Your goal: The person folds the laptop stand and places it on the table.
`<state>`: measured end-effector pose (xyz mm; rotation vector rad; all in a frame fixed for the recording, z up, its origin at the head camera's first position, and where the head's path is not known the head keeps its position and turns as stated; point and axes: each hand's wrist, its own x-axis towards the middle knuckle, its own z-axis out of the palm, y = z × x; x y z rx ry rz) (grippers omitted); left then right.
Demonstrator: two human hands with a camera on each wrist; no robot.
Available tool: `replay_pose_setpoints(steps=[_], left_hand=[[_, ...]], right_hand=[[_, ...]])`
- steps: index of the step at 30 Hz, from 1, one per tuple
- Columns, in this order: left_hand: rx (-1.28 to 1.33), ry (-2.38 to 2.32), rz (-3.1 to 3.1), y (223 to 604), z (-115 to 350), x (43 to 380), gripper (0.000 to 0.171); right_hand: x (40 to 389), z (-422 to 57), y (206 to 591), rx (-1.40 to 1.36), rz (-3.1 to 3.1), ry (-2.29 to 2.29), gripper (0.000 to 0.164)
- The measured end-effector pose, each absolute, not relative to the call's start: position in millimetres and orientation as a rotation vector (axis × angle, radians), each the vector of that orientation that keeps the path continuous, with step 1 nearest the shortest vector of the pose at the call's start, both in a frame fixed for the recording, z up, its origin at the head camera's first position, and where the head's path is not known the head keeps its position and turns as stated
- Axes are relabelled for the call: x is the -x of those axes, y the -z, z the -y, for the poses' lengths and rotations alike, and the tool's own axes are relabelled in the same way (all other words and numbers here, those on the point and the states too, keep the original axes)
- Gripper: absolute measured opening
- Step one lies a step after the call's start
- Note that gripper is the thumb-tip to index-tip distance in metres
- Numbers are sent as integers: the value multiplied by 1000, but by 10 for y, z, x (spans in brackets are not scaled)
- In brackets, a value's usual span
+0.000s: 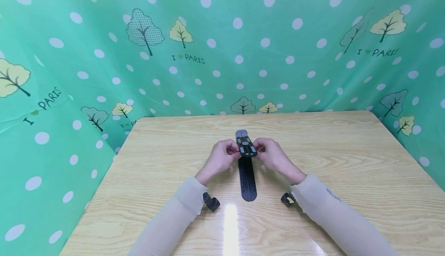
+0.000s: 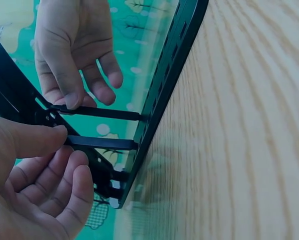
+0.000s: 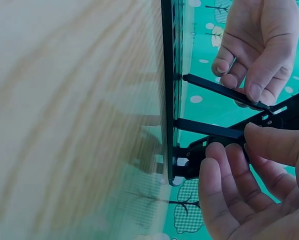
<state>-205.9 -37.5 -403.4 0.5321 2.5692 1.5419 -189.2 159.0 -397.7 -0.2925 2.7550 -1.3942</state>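
Note:
A black folding laptop stand (image 1: 247,184) stands on the table, its slotted base lying flat and its upper plate (image 1: 245,143) with grey pads raised at a slant. My left hand (image 1: 222,156) is at the plate's left edge, and my right hand (image 1: 272,154) is at its right edge. In the left wrist view two thin support legs run between plate and base. My left thumb and fingers pinch the near leg (image 2: 102,143). In the right wrist view my right thumb and fingers pinch the leg (image 3: 209,129) on their side. Both legs reach the row of slots in the base.
The stand is near the middle of a light wood-grain table (image 1: 167,140). A green dotted cloth (image 1: 194,78) hangs behind and to the sides. Small black devices (image 1: 212,203) sit at both wrists, under beige sleeves (image 1: 177,213). Light reflects off the table's front part.

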Motion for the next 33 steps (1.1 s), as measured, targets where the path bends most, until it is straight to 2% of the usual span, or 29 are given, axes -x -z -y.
replay_pose_setpoints(steps=[7,24,33], left_hand=[[-536,-1544,-2593,4022,370,2064,13],[-478,-1498,-2692,3999,312,2113,13],[-438,-1465,-2758,4005,280,2131,13]], right_hand=[[1889,-1560,3946,284,-2773,1384,11],[1947,-1497,3936,188,-2750,1424,19],[1974,-1457,3929,117,-2667,1503,17]])
